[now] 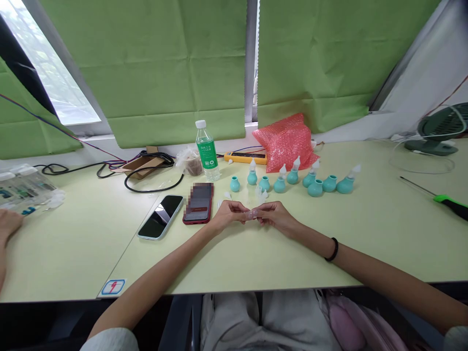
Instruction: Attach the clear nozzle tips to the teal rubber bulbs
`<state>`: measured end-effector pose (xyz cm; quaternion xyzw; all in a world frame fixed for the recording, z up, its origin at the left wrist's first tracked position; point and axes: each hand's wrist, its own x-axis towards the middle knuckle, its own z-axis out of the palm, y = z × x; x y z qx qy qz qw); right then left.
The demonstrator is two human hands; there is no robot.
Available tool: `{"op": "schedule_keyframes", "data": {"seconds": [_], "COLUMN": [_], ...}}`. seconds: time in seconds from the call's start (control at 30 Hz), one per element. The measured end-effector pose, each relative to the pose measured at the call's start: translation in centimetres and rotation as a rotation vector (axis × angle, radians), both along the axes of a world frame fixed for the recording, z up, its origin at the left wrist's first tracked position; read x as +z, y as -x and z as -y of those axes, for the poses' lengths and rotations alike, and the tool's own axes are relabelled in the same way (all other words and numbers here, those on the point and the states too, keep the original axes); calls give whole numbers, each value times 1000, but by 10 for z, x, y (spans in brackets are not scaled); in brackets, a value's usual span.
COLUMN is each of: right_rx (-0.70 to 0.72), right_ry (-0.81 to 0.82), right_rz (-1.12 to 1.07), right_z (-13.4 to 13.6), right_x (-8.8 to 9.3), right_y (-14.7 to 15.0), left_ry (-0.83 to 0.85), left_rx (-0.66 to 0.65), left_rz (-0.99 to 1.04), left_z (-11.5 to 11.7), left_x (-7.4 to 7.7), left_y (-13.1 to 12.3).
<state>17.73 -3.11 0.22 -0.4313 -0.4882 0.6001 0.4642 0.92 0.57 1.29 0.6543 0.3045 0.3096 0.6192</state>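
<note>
My left hand (231,214) and my right hand (278,217) meet low over the table. Between their fingertips is a small clear plastic piece (250,214), pinched from both sides; its exact shape is partly hidden. Just beyond the hands lie several translucent white tips (262,195). Behind these stand several teal squeeze bulbs. Some have bare necks, such as the bulb (235,184) at the left and the bulb (315,188) farther right. Others carry a clear pointed nozzle, like the bulb (252,176) in the back row and the tilted bulb (345,184) at the right end.
Left of my hands lie a red-cased phone (198,204) and a pale-cased phone (161,217). At the back are a water bottle (207,152), a pink bubble-wrap bag (288,144) and black cable (153,189). A screwdriver (435,197) lies right; another person's hand (10,223) shows far left.
</note>
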Motion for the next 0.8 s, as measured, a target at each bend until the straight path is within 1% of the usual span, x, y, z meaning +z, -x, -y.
{"op": "schedule_keyframes", "data": {"seconds": [0.2,0.33,0.43,0.6,0.7,0.8], "right_rx": [41,17,-13,-76,-53,7], "right_ry": [-32,-45,-74,-97,-114,-114], "right_rz": [7,0,-4,-1,4,-21], "right_z": [0,0,-2,-2,1,2], "right_x": [1,1,0,-1,1,4], "right_y": [-1,-2,-2,-1,0,0], "left_ry": [-44,-69,-76,-137,-167,-284], "left_rx": [2,21,56,137,196,252], "left_rz": [35,43,22,-25,-22,-33], "left_z": [4,5,5,7,11,16], "left_x": [1,1,0,2,3,3], "left_y": [0,-3,-4,-5,-6,-7]}}
